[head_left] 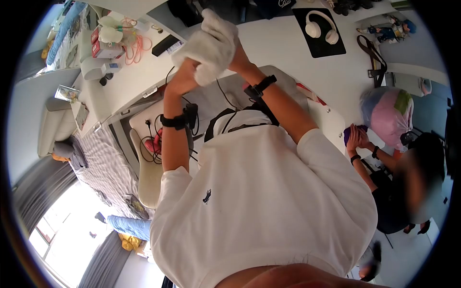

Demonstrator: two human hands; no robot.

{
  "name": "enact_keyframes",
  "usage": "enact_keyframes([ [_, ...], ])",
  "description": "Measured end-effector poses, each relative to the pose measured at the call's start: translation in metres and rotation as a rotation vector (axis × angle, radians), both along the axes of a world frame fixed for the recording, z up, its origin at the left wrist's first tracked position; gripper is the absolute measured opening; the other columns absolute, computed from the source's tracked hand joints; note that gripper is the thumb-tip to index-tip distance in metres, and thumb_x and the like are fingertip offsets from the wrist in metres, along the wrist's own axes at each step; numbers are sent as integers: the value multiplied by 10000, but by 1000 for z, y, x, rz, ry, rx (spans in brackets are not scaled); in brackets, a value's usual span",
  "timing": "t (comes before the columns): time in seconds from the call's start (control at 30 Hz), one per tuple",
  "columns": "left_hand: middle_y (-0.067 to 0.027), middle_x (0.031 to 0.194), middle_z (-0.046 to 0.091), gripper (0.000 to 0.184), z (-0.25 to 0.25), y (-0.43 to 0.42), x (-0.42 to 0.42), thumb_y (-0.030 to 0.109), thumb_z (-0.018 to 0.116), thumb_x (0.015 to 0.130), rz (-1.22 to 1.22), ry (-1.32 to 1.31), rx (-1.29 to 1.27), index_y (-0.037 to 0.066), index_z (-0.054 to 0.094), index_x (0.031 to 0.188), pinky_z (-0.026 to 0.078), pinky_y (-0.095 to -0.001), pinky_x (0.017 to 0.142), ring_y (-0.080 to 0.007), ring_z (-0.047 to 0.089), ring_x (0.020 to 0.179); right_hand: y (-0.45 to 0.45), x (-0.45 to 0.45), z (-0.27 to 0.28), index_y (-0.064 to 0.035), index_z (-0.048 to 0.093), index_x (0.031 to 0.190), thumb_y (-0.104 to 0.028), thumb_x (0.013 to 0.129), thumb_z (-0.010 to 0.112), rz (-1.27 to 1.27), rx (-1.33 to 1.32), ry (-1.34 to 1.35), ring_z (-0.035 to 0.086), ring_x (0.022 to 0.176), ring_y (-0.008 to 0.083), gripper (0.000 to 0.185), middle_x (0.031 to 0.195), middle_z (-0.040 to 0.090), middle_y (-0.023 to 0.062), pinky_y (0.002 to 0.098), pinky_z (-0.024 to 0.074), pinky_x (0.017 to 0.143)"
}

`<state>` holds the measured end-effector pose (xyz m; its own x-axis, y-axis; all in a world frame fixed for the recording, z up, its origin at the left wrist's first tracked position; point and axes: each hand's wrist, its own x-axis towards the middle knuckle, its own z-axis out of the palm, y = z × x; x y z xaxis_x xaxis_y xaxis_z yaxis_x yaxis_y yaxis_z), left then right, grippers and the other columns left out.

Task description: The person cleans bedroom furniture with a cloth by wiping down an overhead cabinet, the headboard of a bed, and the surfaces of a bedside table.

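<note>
A fluffy white cloth [209,45], bunched and partly upright, is held up between my two hands above the desk front. My left hand [184,77] grips its lower left side, with the fingers mostly covered by the fabric. On the other side my right hand [240,60] is closed against the cloth's right edge, its fingertips hidden behind it. Both wrists wear black bands. Close to the cloth on the left lies a dark oblong box [164,44] on the desk.
White headphones [321,29] rest on a black mat [331,45]. A red box [106,45] and pink cords [137,48] sit at left. Cables [152,144] lie on a chair [146,185] below. At right, another person's hands [356,138] hold something purple beside a stuffed plastic bag [391,113].
</note>
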<state>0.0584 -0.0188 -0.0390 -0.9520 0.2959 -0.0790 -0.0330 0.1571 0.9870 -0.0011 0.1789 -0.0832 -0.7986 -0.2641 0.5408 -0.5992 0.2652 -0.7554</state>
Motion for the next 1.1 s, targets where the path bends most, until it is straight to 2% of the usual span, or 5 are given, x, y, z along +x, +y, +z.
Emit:
enact_keyframes([
  [0.17, -156, 1399, 542, 741, 24, 28, 37, 173, 832, 700, -273, 77, -316, 27, 524, 1359, 410, -343, 1063, -285, 509, 1302, 36, 40, -46, -78, 551, 1283, -329, 842, 758, 176, -425, -743, 535, 1207, 300, 548, 1278, 578, 143, 431, 432, 1002],
  [0.23, -172, 1304, 615, 737, 17, 31, 41, 95, 812, 698, -364, -48, -301, 14, 514, 1367, 406, -337, 1052, -254, 575, 1223, 73, 32, -108, -78, 553, 1290, -322, 841, 747, 72, 105, -155, 541, 1213, 306, 547, 1288, 587, 149, 414, 437, 999],
  [0.57, -156, 1226, 643, 476, -38, 72, 46, 146, 574, 947, -141, -215, -207, 51, 461, 1399, 465, -350, 981, -275, 610, 1158, 188, 20, -149, -91, 611, 1245, -361, 859, 692, -447, 409, -348, 618, 1099, 349, 478, 1211, 646, 162, 458, 479, 934],
  [0.77, -244, 1298, 593, 442, -156, 59, 72, 211, 515, 949, -407, -134, -641, 70, 508, 1368, 464, -439, 995, -364, 591, 1183, 103, -1, -155, -52, 585, 1247, -281, 846, 638, 169, 1347, -233, 606, 1118, 316, 465, 1250, 605, 225, 448, 508, 894],
  [1.1, -222, 1153, 678, 466, -195, 82, 95, 272, 541, 932, -495, -602, -761, 61, 520, 1347, 483, -430, 963, -370, 644, 1100, 155, 16, -127, -54, 699, 1049, -241, 780, 682, -258, 1057, -652, 572, 1135, 317, 328, 1232, 584, 152, 508, 492, 874],
])
